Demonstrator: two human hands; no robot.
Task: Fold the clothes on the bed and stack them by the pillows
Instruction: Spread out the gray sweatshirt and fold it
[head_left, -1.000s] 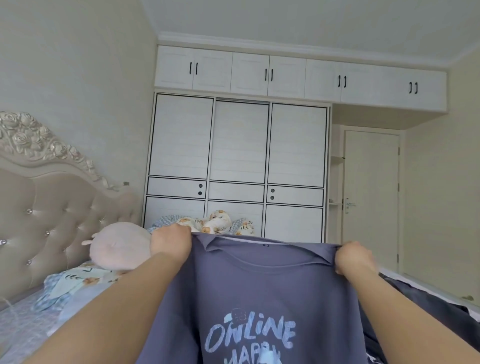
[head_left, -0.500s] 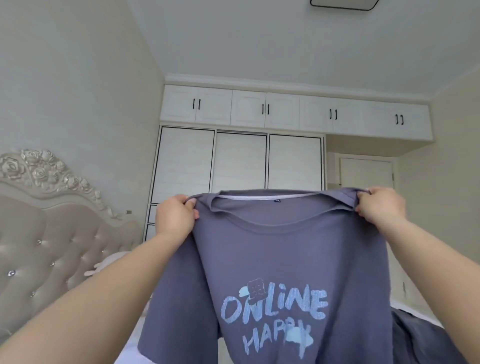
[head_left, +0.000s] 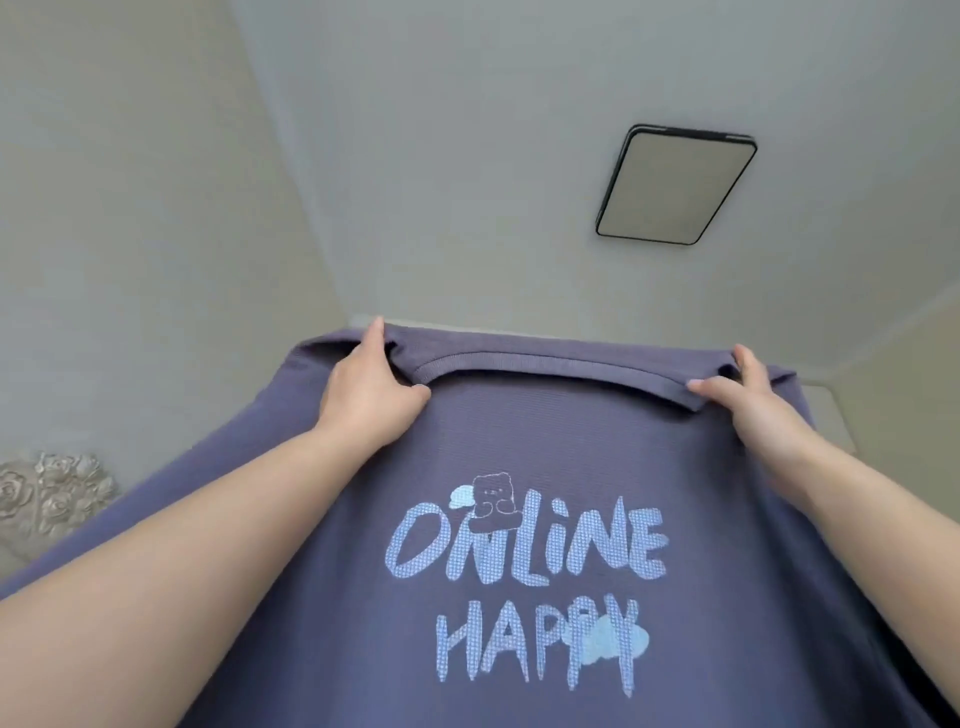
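Observation:
A purple-grey T-shirt (head_left: 519, 457) with pale blue "ONLINE HAPPY" lettering is held up high, its front facing me and filling the lower half of the view. My left hand (head_left: 371, 392) grips the left shoulder beside the collar. My right hand (head_left: 745, 400) pinches the right shoulder at the other end of the collar. The collar is stretched taut between both hands. The bed, the pillows and the other clothes are hidden behind the shirt.
The camera points up at the ceiling, where a rectangular ceiling light (head_left: 675, 184) sits upper right. A carved rose corner of the headboard (head_left: 49, 493) shows at the far left edge. Walls close in on the left and right.
Both hands have raised the shirt higher and my head has tilted up, so the wardrobe and the bed have dropped out of sight and the ceiling fills the view.

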